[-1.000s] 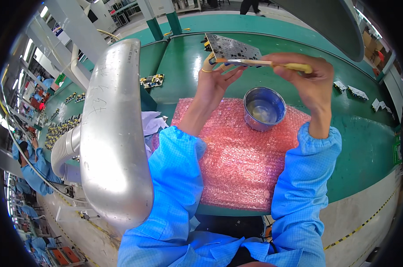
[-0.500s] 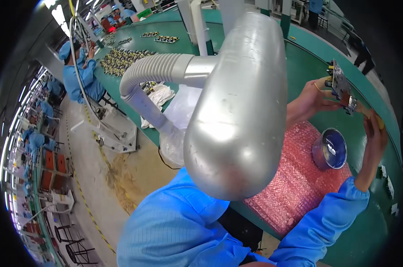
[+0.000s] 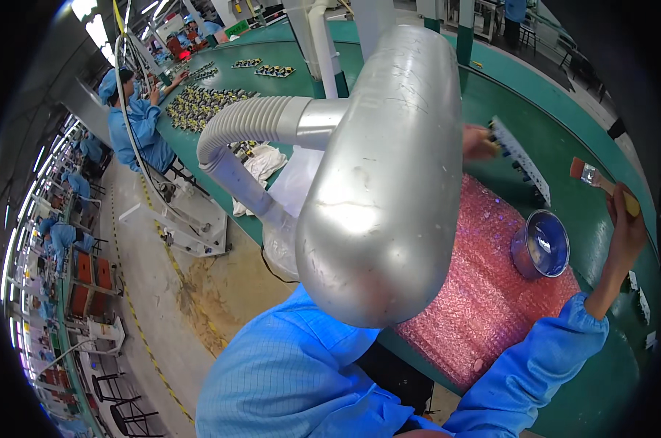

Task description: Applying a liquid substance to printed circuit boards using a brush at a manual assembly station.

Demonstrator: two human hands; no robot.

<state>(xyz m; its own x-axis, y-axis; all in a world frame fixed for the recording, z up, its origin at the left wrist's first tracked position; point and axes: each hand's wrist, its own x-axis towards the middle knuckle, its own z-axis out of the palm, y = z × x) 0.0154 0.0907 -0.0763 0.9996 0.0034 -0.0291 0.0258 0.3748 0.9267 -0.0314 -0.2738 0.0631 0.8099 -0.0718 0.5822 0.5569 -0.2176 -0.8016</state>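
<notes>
My left hand (image 3: 479, 142), partly hidden behind the silver duct, grips one end of a long circuit board (image 3: 520, 162). The board is tilted and slightly smeared by motion, with dark parts along its underside. Over at the far right, my right hand (image 3: 625, 223) is wrapped around the handle of a flat paintbrush (image 3: 592, 175), its reddish bristles pointing left toward the board. Brush and board are apart. Below them a round metal bowl (image 3: 540, 245) with a bluish inside stands on pink bubble wrap (image 3: 483, 292).
A large silver duct (image 3: 381, 182) with a ribbed hose fills the middle. Small white pieces (image 3: 643, 306) lie at the right on the green table (image 3: 600, 350). Many boards (image 3: 206, 106) cover the far left, near a seated co-worker (image 3: 137, 120). White cloth (image 3: 261, 171) lies behind the hose.
The board has moved down and left in my left hand and turned, away from the brush. My right hand with the brush has shifted slightly right and lower.
</notes>
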